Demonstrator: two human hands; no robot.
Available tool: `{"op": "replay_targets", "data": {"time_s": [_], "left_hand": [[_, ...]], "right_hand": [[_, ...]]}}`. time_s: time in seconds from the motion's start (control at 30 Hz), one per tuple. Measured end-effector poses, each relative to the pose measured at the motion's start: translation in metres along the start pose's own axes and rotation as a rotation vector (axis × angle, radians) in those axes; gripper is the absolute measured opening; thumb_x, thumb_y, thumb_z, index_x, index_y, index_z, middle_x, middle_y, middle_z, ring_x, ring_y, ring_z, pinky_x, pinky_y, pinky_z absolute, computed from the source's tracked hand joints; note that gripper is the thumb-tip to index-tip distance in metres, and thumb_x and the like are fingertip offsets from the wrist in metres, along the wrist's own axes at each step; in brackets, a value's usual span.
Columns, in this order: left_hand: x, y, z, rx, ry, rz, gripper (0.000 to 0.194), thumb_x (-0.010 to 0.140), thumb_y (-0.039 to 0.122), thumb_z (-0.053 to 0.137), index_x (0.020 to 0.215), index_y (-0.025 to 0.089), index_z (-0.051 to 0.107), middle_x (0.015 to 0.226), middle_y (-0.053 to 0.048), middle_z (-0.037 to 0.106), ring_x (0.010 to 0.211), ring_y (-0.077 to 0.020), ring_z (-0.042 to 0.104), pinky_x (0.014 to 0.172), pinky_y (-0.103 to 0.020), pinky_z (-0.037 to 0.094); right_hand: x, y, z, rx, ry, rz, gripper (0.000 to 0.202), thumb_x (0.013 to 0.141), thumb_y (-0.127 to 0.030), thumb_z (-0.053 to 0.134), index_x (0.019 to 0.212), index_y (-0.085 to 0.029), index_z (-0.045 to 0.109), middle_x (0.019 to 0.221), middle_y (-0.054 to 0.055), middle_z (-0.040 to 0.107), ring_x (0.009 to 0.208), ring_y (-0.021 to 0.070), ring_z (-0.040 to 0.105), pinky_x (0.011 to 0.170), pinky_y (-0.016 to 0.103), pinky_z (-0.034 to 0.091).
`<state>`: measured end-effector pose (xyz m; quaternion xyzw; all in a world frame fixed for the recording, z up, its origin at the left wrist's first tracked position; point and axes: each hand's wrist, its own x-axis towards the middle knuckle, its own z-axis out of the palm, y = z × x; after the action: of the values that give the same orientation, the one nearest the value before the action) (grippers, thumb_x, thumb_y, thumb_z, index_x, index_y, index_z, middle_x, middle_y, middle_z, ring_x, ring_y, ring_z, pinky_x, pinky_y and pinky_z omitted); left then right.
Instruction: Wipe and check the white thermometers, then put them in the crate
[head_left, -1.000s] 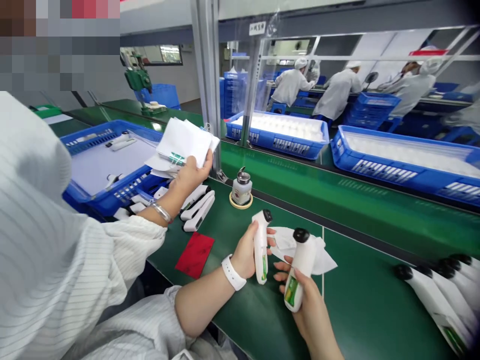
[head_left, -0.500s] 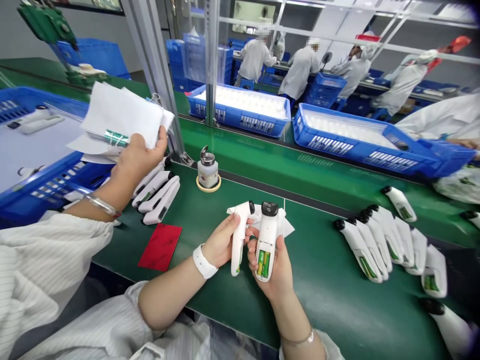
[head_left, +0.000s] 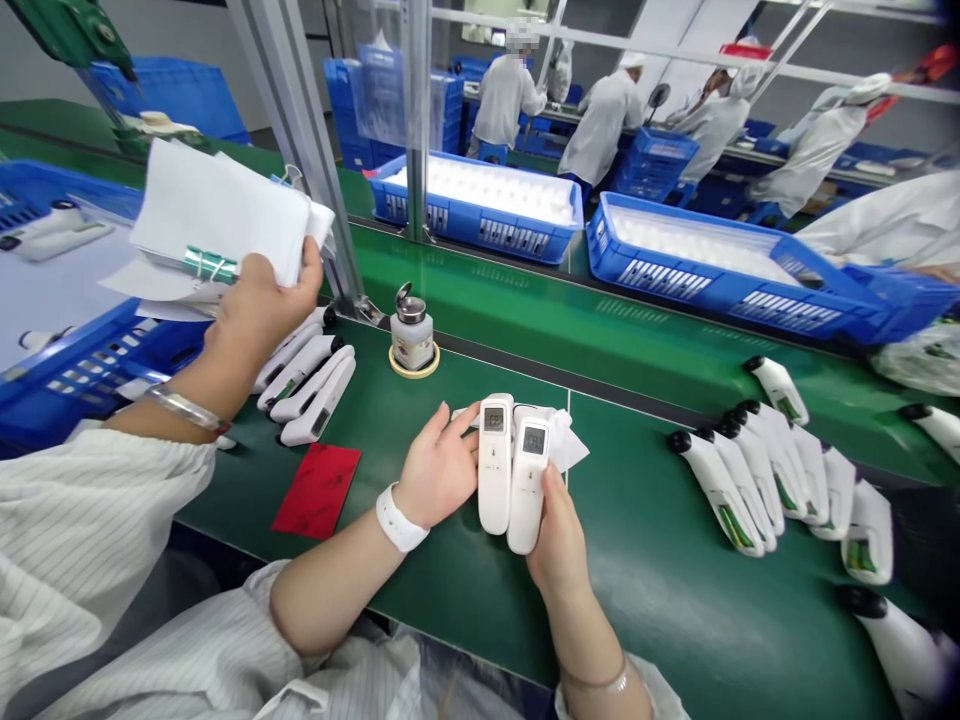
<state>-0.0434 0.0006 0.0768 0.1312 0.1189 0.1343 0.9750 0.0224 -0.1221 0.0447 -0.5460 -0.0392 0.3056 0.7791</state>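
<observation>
Two displays face up at centre, with the right hand (head_left: 556, 535) on the case!

And here at the middle of the frame, the left device (head_left: 494, 480) and the right device (head_left: 528, 495) lean side by side, both white, upright and tilted slightly, small grey screens at the top! The right hand pinches the right device, thumb along its right edge, the other fingers hidden behind. The left hand (head_left: 442, 470), just left of centre, is open, palm up and fingers spread, fingertips at the left device's upper left edge; whether they support it from behind, I cannot tell. Behind the pair, white paper (head_left: 576, 450) lies on the green table (head_left: 645, 620)!

Over to the upper left: a co-worker's hand (head_left: 262, 305) grips a stack of papers (head_left: 225, 215) with a green clip (head_left: 210, 265), in front of a blue crate (head_left: 112, 355). Below it sit more white devices (head_left: 319, 400), a red sheet (head_left: 316, 490) just beneath them, and a pump bottle (head_left: 412, 335) on a yellow ring (head_left: 414, 373). At the right, what a line-up: a leaning row of black-tipped devices (head_left: 780, 470), green showing in several open handles, while white-coated workers (head_left: 600, 120) fill the top beyond two long blue crates (head_left: 525, 235)
</observation>
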Motion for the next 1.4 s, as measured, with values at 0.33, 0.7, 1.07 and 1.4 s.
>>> {"op": "replay_targets", "data": {"time_s": [0.33, 0.7, 1.07, 1.4], "left_hand": [[-0.001, 0.002, 0.001, 0.032, 0.011, 0.01, 0.044, 0.086, 0.043, 0.042, 0.119, 0.015, 0.049, 0.1, -0.011, 0.064, 0.107, -0.0273, 0.056, 0.096, -0.043, 0.037], [-0.003, -0.018, -0.011, 0.664, 0.044, 0.325, 0.099, 0.066, 0.013, 0.073, 0.142, 0.029, 0.011, 0.126, -0.009, 0.049, 0.107, -0.0207, 0.056, 0.093, -0.036, 0.044], [-0.004, -0.012, -0.003, 0.652, 0.274, 0.313, 0.041, 0.08, 0.033, 0.06, 0.12, 0.026, 0.051, 0.105, -0.004, 0.061, 0.086, -0.0168, 0.06, 0.077, -0.03, 0.049], [-0.007, -0.013, 0.001, 0.777, 0.179, 0.393, 0.061, 0.073, 0.022, 0.067, 0.13, 0.024, 0.044, 0.124, -0.007, 0.054, 0.099, -0.0209, 0.057, 0.088, -0.032, 0.044]], "right_hand": [[0.0, -0.004, 0.001, 0.041, -0.047, 0.015, 0.046, 0.084, -0.053, 0.046, 0.121, -0.027, 0.054, 0.129, 0.001, 0.056, 0.125, 0.0226, 0.044, 0.107, 0.042, 0.031], [-0.004, -0.008, 0.002, 0.105, -0.098, 0.073, 0.049, 0.083, -0.059, 0.044, 0.115, -0.025, 0.057, 0.119, 0.003, 0.062, 0.119, 0.0256, 0.05, 0.102, 0.043, 0.037], [-0.011, -0.012, 0.005, -0.124, -0.146, 0.121, 0.044, 0.078, -0.048, 0.058, 0.113, -0.021, 0.06, 0.093, 0.004, 0.069, 0.072, 0.0171, 0.06, 0.067, 0.029, 0.048], [-0.008, -0.013, 0.003, -0.12, -0.14, 0.124, 0.043, 0.073, -0.042, 0.065, 0.11, -0.021, 0.061, 0.095, 0.003, 0.069, 0.072, 0.0162, 0.058, 0.066, 0.028, 0.045]]}}
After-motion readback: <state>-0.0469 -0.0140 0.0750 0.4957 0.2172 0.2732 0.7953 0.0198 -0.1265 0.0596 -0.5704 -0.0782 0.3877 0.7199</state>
